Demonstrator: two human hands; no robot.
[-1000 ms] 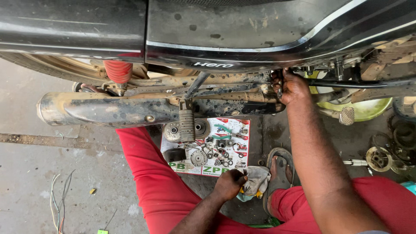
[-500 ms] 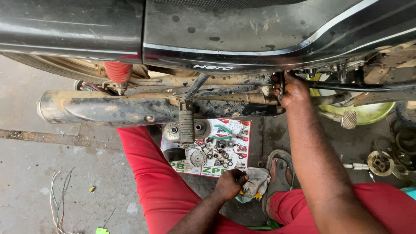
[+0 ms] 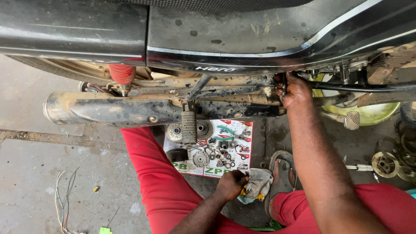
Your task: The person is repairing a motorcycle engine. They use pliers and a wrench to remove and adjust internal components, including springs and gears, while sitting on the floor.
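**A:** Under the seat line, right hand [image 3: 297, 89] is up against the motorcycle frame [image 3: 225, 82], fingers curled tight round something at the junction just above the exhaust pipe [image 3: 130, 110]. Can't tell if it's a nut, a bolt head or a small tool; the knuckles hide it.

**B:** Left hand?

**A:** Left hand [image 3: 232, 184] is low, by the red trouser leg [image 3: 151, 182], fingers closed on a dirty rag [image 3: 259, 184] on the floor. Rag sits just beside the sandalled foot [image 3: 281, 173].

**B:** Loose parts?

**A:** On a printed sheet [image 3: 212, 147] right below the pipe: gears, springs, small hardware, all mixed. Footpeg [image 3: 189, 125] hangs over its top edge. More round parts [image 3: 383, 162] lie on the floor off to the right, well apart from the sheet.

**B:** Advice for the fastener?

**A:** My read: wrist is bent and reach is blind, so turn by feel in short strokes and keep the grip square to avoid cross-threading. Wipe fingers on the rag first; the frame looks oily and muddy. If anything comes off, drop it on the sheet, not on the bare concrete.
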